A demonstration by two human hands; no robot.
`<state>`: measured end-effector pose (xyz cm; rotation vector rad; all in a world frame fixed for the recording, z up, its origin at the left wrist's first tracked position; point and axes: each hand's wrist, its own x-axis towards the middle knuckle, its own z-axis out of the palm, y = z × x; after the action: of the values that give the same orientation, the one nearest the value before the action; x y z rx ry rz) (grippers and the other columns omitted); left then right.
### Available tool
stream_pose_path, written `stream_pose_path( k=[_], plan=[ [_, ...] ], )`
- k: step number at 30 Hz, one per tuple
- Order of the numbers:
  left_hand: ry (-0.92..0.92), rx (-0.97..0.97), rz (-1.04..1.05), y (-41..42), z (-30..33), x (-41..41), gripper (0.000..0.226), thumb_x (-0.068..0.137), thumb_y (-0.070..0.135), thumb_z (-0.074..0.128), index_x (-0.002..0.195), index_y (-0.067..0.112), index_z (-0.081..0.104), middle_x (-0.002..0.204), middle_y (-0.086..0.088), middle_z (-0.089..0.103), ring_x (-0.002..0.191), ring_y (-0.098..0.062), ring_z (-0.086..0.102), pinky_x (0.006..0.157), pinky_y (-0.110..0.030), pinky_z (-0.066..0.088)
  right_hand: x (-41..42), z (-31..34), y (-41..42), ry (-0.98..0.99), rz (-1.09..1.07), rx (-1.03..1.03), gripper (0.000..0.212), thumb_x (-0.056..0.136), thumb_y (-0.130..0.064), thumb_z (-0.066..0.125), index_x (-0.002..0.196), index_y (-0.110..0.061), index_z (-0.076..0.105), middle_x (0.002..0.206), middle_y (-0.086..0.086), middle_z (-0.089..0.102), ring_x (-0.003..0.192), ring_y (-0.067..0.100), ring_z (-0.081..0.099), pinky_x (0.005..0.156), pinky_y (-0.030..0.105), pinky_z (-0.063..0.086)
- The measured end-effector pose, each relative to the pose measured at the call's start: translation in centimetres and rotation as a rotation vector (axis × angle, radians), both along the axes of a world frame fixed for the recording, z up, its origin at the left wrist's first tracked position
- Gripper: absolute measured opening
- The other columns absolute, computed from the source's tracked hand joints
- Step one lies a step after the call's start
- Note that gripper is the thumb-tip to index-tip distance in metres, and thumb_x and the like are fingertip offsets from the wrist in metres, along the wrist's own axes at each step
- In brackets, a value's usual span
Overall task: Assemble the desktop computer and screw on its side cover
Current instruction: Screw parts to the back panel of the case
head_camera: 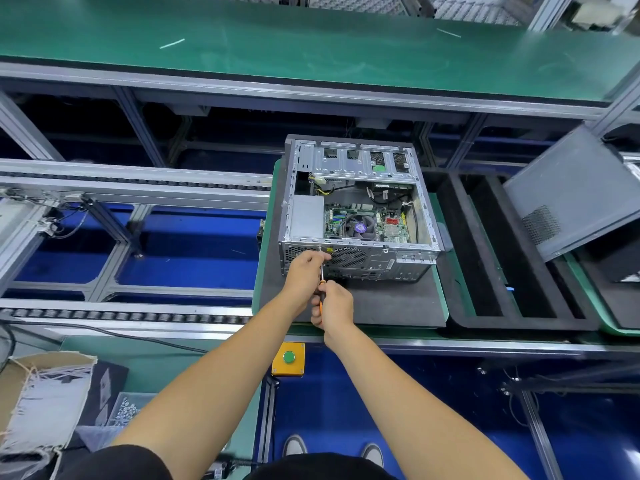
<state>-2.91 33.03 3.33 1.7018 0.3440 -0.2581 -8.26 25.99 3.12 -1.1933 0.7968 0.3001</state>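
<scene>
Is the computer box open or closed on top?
Open. The computer case lies on its side with no cover on it: the green circuit board and fan show inside. A grey panel leans off to the right.

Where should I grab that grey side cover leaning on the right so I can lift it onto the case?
Take the side cover by its two long edges, one of your hands on each, coming from its raised left end. It stands tilted, so both edges look free, and the flat panel offers nothing to pinch. Your hands are busy with the screwdriver.
</scene>
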Motion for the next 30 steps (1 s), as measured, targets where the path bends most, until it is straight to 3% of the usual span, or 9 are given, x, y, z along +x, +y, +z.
stream_pose_path(
  k=[4, 9, 15, 19, 30],
  plan=[
    [0.01, -0.023, 0.009, -0.2, -0.15, 0.31, 0.03, 0.105, 0.032, 0.043, 0.102, 0.027, 0.073, 0.075, 0.003, 0.057, 0.046, -0.008, 0.038, 0.048, -0.025, 0.035, -0.01, -0.01, -0.21, -0.017, 0.014, -0.009, 0.016, 0.097, -0.013, 0.047, 0.085, -0.009, 0.058, 0.059, 0.004, 0.052, 0.043, 0.013, 0.038, 0.04, 0.023, 0.029],
    [0.003, -0.047, 0.037, -0.23, -0.28, 0.44, 0.027, 0.104, 0.03, 0.047, 0.099, 0.025, 0.073, 0.063, 0.008, 0.048, 0.051, -0.011, 0.036, 0.05, -0.028, 0.031, -0.28, -0.32, -0.09, -0.113, 0.041, -0.101, 0.005, 0.098, -0.01, 0.057, 0.096, -0.01, 0.052, 0.065, 0.008, 0.051, 0.041, 0.01, 0.039, 0.037, 0.022, 0.031],
    [0.02, -0.051, 0.038, -0.31, -0.41, 0.29, 0.026, 0.105, 0.031, 0.044, 0.1, 0.024, 0.068, 0.05, 0.004, 0.039, 0.037, -0.014, 0.03, 0.039, -0.023, 0.026, -0.43, -0.39, -0.15, -0.112, -0.014, -0.126, 0.009, 0.097, -0.01, 0.057, 0.091, -0.009, 0.05, 0.059, 0.006, 0.058, 0.039, 0.012, 0.045, 0.037, 0.022, 0.033],
    [0.031, -0.071, 0.043, -0.28, -0.31, 0.24, 0.025, 0.105, 0.03, 0.044, 0.102, 0.025, 0.069, 0.043, 0.01, 0.043, 0.033, -0.015, 0.03, 0.036, -0.022, 0.026, -0.43, -0.41, -0.08, -0.118, -0.019, -0.14, 0.01, 0.097, -0.01, 0.057, 0.09, -0.009, 0.05, 0.06, 0.008, 0.059, 0.039, 0.012, 0.045, 0.038, 0.022, 0.034],
    [0.011, -0.067, 0.105, -0.59, -0.45, 0.45, 0.029, 0.103, 0.045, 0.05, 0.095, 0.031, 0.074, 0.056, 0.007, 0.049, 0.043, -0.011, 0.039, 0.044, -0.024, 0.033, -0.61, -0.1, -0.28, -0.15, -0.006, -0.169, 0.008, 0.098, -0.01, 0.057, 0.093, -0.008, 0.05, 0.063, 0.009, 0.057, 0.039, 0.011, 0.044, 0.038, 0.023, 0.033]
  ],
)
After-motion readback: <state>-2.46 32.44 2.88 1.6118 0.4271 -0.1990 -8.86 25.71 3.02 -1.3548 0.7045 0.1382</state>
